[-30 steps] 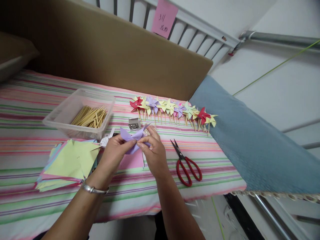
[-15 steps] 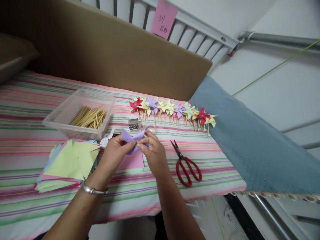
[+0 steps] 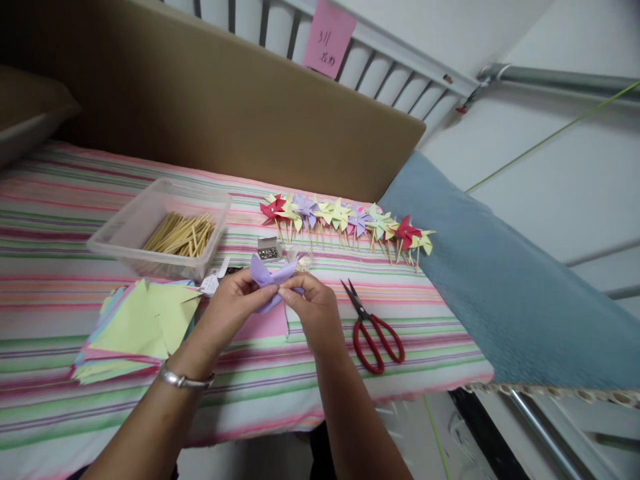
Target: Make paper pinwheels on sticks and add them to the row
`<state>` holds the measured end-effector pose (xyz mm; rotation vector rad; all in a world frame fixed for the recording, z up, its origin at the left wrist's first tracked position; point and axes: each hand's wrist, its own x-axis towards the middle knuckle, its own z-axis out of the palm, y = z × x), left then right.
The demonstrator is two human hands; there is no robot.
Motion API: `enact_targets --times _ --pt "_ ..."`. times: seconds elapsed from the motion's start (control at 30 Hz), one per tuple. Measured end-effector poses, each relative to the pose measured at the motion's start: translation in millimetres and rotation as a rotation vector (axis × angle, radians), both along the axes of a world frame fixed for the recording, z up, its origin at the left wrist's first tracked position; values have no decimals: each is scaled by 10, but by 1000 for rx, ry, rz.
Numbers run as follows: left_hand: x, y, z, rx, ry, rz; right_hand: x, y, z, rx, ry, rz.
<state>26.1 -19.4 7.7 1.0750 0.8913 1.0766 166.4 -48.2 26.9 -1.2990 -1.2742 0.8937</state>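
Observation:
A purple paper pinwheel (image 3: 273, 275) is held between my two hands over the middle of the striped cloth. My left hand (image 3: 235, 300) pinches it from the left, thumb toward its centre. From the other side my right hand (image 3: 311, 300) grips it, with thumb and forefinger close to the left thumb. The fingers cover the pinwheel's centre, so whatever lies between the tips is hidden. Beneath the hands lies a pink paper sheet (image 3: 263, 325). Just beyond them stand a small open box of metal pins (image 3: 269, 249) and a small clear round dish (image 3: 301, 259).
Left are a clear plastic tub (image 3: 117, 248) of wooden sticks (image 3: 177, 235) and a stack of coloured paper squares (image 3: 133, 323). Red-handled scissors (image 3: 370, 327) lie to the right. Finished pinwheels (image 3: 340, 215) line the back, before a cardboard panel (image 3: 240, 113).
The pinwheel has tipped and shifted slightly right, its petals folded closer together. My right hand has moved a little to the right, uncovering more of the clear dish.

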Motion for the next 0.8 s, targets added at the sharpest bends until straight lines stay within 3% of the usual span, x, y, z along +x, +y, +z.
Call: enact_targets --times 0.37,0.8 --pt "-53 12 3 36 7 -45 3 -18 48 -92 23 25" --pt "-37 8 -2 50 45 8 -23 -29 44 -45 33 16"
